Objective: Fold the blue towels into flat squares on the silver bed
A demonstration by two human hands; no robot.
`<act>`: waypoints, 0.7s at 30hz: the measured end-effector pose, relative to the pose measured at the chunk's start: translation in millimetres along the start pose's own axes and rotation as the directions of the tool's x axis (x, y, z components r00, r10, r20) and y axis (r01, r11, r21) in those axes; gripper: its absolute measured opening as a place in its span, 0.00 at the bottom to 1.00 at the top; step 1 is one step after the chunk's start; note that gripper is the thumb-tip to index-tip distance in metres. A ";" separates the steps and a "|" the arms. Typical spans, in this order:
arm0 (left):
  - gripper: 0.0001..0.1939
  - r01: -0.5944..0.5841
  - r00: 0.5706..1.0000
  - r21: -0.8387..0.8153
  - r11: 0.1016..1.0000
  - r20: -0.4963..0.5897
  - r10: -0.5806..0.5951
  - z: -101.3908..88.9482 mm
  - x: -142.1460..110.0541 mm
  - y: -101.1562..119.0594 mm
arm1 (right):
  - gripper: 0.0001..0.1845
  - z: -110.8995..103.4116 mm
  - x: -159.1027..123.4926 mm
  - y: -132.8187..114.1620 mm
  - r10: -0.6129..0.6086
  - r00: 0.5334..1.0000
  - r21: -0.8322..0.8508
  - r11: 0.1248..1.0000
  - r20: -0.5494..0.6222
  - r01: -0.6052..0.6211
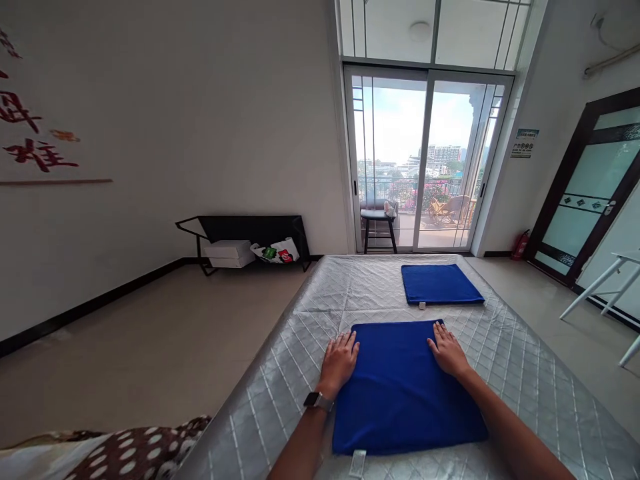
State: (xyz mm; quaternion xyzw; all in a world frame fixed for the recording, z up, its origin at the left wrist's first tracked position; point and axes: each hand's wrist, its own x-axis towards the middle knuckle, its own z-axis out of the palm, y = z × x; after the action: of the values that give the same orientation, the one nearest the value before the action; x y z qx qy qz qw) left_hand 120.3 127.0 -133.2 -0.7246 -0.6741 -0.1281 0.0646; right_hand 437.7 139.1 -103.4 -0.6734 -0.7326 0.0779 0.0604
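Observation:
A blue cloth cover [400,387] lies flat in front of me, slightly wrinkled, with a white tag at its near edge. My left hand [340,360], a watch [319,401] on its wrist, rests at the cover's upper left edge with fingers stretched out. At the upper right corner, my right hand [448,349] lies flat on the cloth, fingers extended. Farther off is a second blue cloth [441,284], also flat and tagged, touched by neither hand. Both cloths lie on a silver quilted mattress [280,373].
A black rack [240,228] holding white boxes [229,253] stands against the left wall. Beyond the mattress are sliding glass doors [390,153] and a stool [379,217]. White furniture legs [595,287] stand at right. A brown dotted blanket [135,453] lies at lower left.

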 end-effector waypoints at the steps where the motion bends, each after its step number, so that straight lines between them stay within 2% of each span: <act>1: 0.25 0.009 1.000 -0.003 1.000 -0.013 -0.009 -0.5 -0.4 -0.3 | 0.36 0.4 -1.0 1.2 0.004 1.000 0.001 1.000 0.012 -0.004; 4: 0.25 0.005 0.997 -0.015 1.000 -0.082 -0.006 -1.0 -0.3 8.8 | 0.36 0.6 -2.0 2.1 0.010 1.000 -0.003 1.000 0.005 -0.010; 7: 0.24 -0.139 0.984 -0.068 0.988 -0.120 0.131 3.1 4.3 41.0 | 0.36 1.4 -1.5 0.6 0.011 1.000 0.008 1.000 -0.007 -0.011; 11: 0.23 -0.430 0.903 -0.120 0.895 -0.031 0.429 15.9 19.8 100.0 | 0.35 3.5 -0.9 0.5 0.005 1.000 0.005 1.000 -0.029 -0.004; 14: 0.20 -0.489 0.869 -0.123 0.863 0.009 0.494 24.6 34.8 126.8 | 0.34 5.7 -1.0 2.3 -0.015 0.999 -0.015 1.000 -0.032 0.015; 17: 0.19 -0.492 0.866 -0.120 0.862 0.035 0.499 29.2 48.2 133.0 | 0.33 8.5 -0.1 3.9 -0.013 0.999 -0.032 0.999 -0.032 0.012; 21: 0.19 -0.418 0.903 -0.099 0.903 0.070 0.425 31.6 56.7 119.1 | 0.33 10.5 3.1 3.2 0.018 1.000 -0.033 0.999 -0.023 -0.018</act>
State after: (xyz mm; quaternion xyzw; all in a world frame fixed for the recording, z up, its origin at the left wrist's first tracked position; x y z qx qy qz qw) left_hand 245.0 179.9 -138.6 -0.8602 -0.4979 -0.1060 0.0306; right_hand 438.5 142.1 -114.4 -0.6817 -0.7270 0.0587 0.0569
